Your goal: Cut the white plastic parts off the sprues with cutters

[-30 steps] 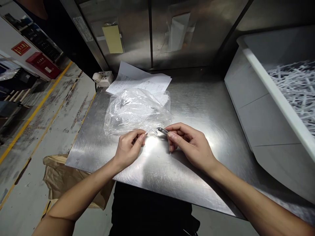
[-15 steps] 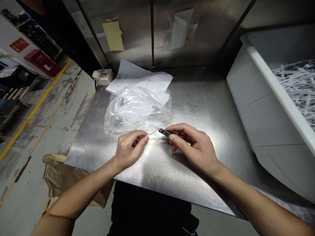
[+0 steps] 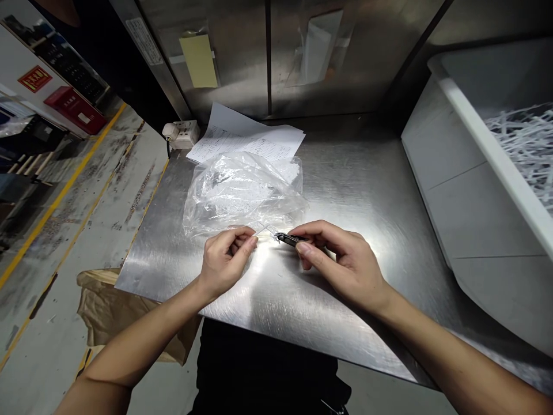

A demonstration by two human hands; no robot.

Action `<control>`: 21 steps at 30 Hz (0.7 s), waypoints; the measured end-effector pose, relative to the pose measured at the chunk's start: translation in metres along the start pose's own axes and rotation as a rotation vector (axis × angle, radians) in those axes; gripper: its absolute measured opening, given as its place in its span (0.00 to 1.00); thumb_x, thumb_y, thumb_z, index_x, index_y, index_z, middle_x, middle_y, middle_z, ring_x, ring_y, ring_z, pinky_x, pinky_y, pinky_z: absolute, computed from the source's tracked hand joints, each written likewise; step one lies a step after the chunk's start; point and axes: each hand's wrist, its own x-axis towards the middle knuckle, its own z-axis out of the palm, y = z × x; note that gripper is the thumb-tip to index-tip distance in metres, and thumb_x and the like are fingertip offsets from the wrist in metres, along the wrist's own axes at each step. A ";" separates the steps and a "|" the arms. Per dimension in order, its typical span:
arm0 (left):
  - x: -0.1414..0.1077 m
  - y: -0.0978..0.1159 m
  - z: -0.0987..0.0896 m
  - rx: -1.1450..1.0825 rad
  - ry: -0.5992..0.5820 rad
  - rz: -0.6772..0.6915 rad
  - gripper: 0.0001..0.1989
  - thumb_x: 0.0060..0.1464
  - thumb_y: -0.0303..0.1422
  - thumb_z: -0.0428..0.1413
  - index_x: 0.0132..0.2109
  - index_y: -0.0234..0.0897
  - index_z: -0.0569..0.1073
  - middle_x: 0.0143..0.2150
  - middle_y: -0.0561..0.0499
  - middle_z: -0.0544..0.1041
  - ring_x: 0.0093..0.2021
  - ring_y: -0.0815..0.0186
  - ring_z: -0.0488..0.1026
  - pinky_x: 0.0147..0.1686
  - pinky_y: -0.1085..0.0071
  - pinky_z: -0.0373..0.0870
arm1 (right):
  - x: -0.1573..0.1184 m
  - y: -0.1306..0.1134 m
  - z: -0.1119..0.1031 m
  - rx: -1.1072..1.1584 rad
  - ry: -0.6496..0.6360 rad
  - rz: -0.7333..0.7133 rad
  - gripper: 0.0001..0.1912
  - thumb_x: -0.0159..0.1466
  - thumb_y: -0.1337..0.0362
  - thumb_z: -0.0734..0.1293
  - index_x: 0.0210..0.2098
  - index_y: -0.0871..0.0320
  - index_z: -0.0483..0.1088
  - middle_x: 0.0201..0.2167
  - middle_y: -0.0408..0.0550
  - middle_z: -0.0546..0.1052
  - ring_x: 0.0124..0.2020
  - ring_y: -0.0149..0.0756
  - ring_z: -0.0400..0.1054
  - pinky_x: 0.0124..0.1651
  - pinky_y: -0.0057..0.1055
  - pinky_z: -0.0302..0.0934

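Observation:
Above the steel table, my left hand [image 3: 227, 256] pinches a thin, branched white plastic piece [image 3: 261, 230], like a moulding sprue, between thumb and forefinger. My right hand [image 3: 339, 262] grips a small dark nail clipper [image 3: 287, 238], its jaws pointing left at the piece's branches. The jaw tips are close to or touching the plastic; I cannot tell whether they bite on it. Just beyond both hands lies a clear plastic bag [image 3: 242, 190] with many tiny white bits inside.
Printed sheets [image 3: 259, 141] lie behind the bag, beside a white power socket [image 3: 185, 134]. To the right a big grey bin [image 3: 475, 202] holds many white plastic sprues [image 3: 529, 153]. A brown paper bag [image 3: 112, 311] is on the floor left of the steel table [image 3: 354, 173].
The white piece has turned in my left fingers, and its branches now sit farther back, by the bag. The clipper's jaws have shifted slightly left and down.

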 end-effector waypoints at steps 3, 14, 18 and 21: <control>0.001 0.000 0.000 0.000 0.006 0.015 0.04 0.70 0.33 0.65 0.46 0.37 0.84 0.35 0.51 0.85 0.32 0.69 0.82 0.32 0.76 0.77 | 0.000 0.002 0.000 -0.038 -0.019 -0.017 0.09 0.76 0.59 0.72 0.51 0.55 0.82 0.36 0.47 0.86 0.35 0.41 0.81 0.35 0.36 0.70; 0.003 -0.001 0.001 0.019 0.012 0.049 0.03 0.69 0.31 0.66 0.46 0.37 0.85 0.35 0.51 0.86 0.31 0.69 0.82 0.31 0.77 0.77 | -0.001 0.003 0.001 -0.067 -0.029 -0.019 0.10 0.77 0.58 0.72 0.52 0.54 0.82 0.37 0.47 0.86 0.37 0.41 0.82 0.36 0.35 0.70; 0.004 0.000 0.000 0.026 0.001 0.053 0.03 0.69 0.31 0.66 0.45 0.37 0.85 0.35 0.51 0.86 0.31 0.70 0.82 0.30 0.77 0.77 | -0.001 0.003 0.001 -0.039 -0.026 0.035 0.10 0.76 0.57 0.72 0.51 0.54 0.82 0.35 0.47 0.86 0.36 0.41 0.82 0.37 0.36 0.71; 0.005 0.000 0.000 0.030 -0.012 0.044 0.04 0.69 0.32 0.65 0.45 0.37 0.85 0.34 0.51 0.86 0.30 0.70 0.81 0.30 0.76 0.76 | 0.000 0.004 0.002 0.055 -0.071 0.125 0.12 0.76 0.55 0.71 0.52 0.54 0.81 0.31 0.45 0.84 0.32 0.40 0.81 0.37 0.37 0.73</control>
